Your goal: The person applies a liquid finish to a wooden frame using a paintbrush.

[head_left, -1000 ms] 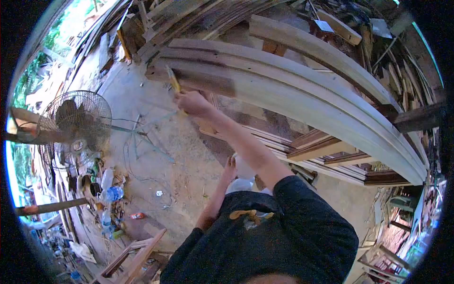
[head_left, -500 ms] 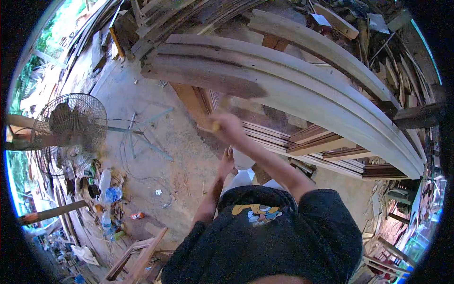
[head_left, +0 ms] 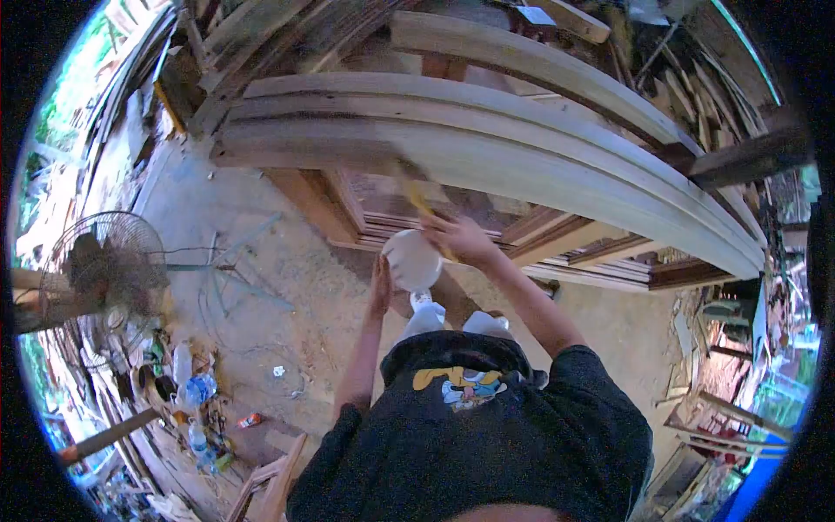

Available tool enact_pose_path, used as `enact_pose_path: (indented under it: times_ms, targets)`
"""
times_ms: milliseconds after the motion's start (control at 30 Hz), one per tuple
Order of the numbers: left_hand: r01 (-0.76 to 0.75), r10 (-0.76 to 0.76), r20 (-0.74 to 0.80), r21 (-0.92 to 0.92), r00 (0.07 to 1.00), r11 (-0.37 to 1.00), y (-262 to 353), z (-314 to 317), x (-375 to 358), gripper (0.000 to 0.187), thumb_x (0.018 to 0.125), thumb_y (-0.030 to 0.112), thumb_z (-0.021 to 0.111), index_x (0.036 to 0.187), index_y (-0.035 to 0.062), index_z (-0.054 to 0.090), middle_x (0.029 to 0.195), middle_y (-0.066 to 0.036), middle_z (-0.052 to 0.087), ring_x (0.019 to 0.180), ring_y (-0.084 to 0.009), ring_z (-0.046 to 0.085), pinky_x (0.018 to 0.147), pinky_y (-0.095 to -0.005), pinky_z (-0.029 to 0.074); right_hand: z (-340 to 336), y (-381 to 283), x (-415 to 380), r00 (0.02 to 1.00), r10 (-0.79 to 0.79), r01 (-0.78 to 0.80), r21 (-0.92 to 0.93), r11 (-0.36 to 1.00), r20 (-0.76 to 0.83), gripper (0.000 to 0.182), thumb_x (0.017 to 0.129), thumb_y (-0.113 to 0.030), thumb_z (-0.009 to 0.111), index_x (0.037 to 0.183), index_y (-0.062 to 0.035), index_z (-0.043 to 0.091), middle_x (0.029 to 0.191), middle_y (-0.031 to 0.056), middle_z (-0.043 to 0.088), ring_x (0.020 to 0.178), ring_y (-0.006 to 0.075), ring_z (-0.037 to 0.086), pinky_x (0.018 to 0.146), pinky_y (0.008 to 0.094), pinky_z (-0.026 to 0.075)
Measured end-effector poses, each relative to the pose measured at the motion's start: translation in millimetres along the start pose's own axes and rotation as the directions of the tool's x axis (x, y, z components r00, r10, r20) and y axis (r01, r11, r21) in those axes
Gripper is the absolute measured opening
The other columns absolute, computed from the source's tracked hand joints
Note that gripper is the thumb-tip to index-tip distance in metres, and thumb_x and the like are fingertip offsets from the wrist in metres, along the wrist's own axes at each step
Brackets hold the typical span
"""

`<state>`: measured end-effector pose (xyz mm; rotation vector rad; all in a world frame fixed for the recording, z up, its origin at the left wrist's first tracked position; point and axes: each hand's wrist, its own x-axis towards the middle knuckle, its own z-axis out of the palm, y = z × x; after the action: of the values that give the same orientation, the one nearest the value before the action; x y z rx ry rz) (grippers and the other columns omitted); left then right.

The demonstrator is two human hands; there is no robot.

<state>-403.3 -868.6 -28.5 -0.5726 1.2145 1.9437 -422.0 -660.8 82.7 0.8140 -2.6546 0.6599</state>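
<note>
My left hand (head_left: 381, 283) holds a round whitish container (head_left: 412, 259) by its left side, in front of my legs. My right hand (head_left: 454, 237) is closed round a brush with a yellow handle (head_left: 419, 198), just right of the container and above it. The brush's far end is blurred and lies close to the lower edge of a long pale wooden board (head_left: 522, 179). The left part of the board looks darker than the rest. Whether the brush touches the board cannot be told.
Brown wooden frames (head_left: 548, 228) lie beneath the board. A standing fan (head_left: 100, 270) is at the left, its legs (head_left: 230, 265) on the floor. Plastic bottles (head_left: 200, 388) and a small wooden frame (head_left: 265, 487) lie at lower left. A dark post (head_left: 748, 159) juts in at right.
The view has shifted, so the board and fan appear further left. The whitish container has come up into fuller view in my left hand. My right hand has moved right, and the brush shows more clearly.
</note>
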Motion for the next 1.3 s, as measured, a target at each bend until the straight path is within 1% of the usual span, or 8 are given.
enact_pose_path:
  times_ms: [100,267,533,800,933,1033,1133,1300]
  targets:
    - [-0.465,0.435,0.228,0.669,0.871,0.579,-26,-6,18,0.058,0.075,0.053,0.030,0.118,0.0144,0.023,0.116,-0.011,0.031,0.106,-0.0299,0.032,0.072,-0.0438,0.040,-46,8,-93,0.974,0.225,-0.225,-0.019,0.974,0.012,0.023,0.062,-0.015,0.054,0.084,-0.0080,0.052,0.092,0.0071,0.050,0.083,0.0256,0.049,0.067,0.0335,0.043]
    - [-0.111,0.114,0.014,0.389,0.993,0.915,-5,56,-20,0.057,0.075,0.052,0.030,0.119,0.0175,0.020,0.113,-0.011,0.035,0.095,-0.0279,0.044,0.066,-0.0429,0.044,-57,-12,-148,0.792,0.521,-0.553,-0.012,0.833,-0.317,0.021,0.056,-0.010,0.055,0.076,-0.0048,0.049,0.086,0.0092,0.049,0.081,0.0284,0.048,0.066,0.0348,0.041]
    - [-0.043,0.007,0.083,0.439,0.997,0.898,-37,43,-5,0.057,0.075,0.052,0.030,0.120,0.0175,0.019,0.111,-0.010,0.037,0.092,-0.0272,0.045,0.064,-0.0419,0.044,21,-37,-1,0.992,-0.023,0.028,0.043,0.999,-0.123,0.031,0.061,-0.010,0.050,0.092,-0.0071,0.048,0.102,0.0045,0.045,0.094,0.0260,0.043,0.079,0.0331,0.037]
    - [-0.015,-0.068,0.151,0.489,0.986,0.872,-32,54,6,0.058,0.075,0.051,0.031,0.120,0.0175,0.017,0.110,-0.010,0.038,0.090,-0.0265,0.047,0.062,-0.0410,0.045,-62,-12,-75,0.967,0.121,-0.162,-0.173,0.972,-0.223,0.030,0.059,-0.015,0.051,0.088,-0.0069,0.052,0.098,0.0066,0.049,0.094,0.0241,0.045,0.080,0.0322,0.037]
    - [-0.010,-0.111,0.251,0.436,0.961,0.900,-24,68,10,0.058,0.076,0.051,0.031,0.121,0.0176,0.017,0.109,-0.010,0.039,0.089,-0.0261,0.048,0.061,-0.0405,0.046,-83,5,-187,0.423,0.658,-0.534,0.415,0.737,-0.624,0.018,0.065,-0.007,0.046,0.080,-0.0014,0.052,0.085,0.0099,0.050,0.077,0.0223,0.048,0.064,0.0266,0.038]
    - [0.050,-0.174,0.315,0.365,0.933,0.930,-24,80,12,0.059,0.075,0.051,0.033,0.121,0.0169,0.016,0.109,-0.010,0.040,0.086,-0.0262,0.049,0.062,-0.0409,0.045,-104,27,-200,0.438,0.457,-0.759,-0.046,0.650,-0.774,0.018,0.066,-0.014,0.050,0.078,-0.0003,0.051,0.078,0.0090,0.049,0.073,0.0186,0.048,0.060,0.0267,0.039]
    - [0.092,-0.220,0.303,0.383,0.927,0.919,-27,90,12,0.059,0.076,0.049,0.034,0.121,0.0158,0.016,0.109,-0.011,0.039,0.085,-0.0267,0.050,0.063,-0.0426,0.044,-82,14,-152,0.319,0.837,-0.688,0.498,0.527,-0.445,0.017,0.064,-0.012,0.048,0.079,-0.0043,0.051,0.079,0.0098,0.051,0.073,0.0225,0.050,0.064,0.0303,0.040]
    - [0.077,-0.242,0.282,0.491,0.929,0.868,-61,68,45,0.059,0.076,0.048,0.035,0.121,0.0158,0.015,0.109,-0.012,0.039,0.086,-0.0271,0.050,0.063,-0.0432,0.044,-52,-33,-55,0.961,0.176,-0.192,-0.054,0.980,-0.214,0.028,0.062,-0.010,0.048,0.089,-0.0069,0.050,0.093,0.0076,0.050,0.089,0.0208,0.047,0.077,0.0325,0.038]
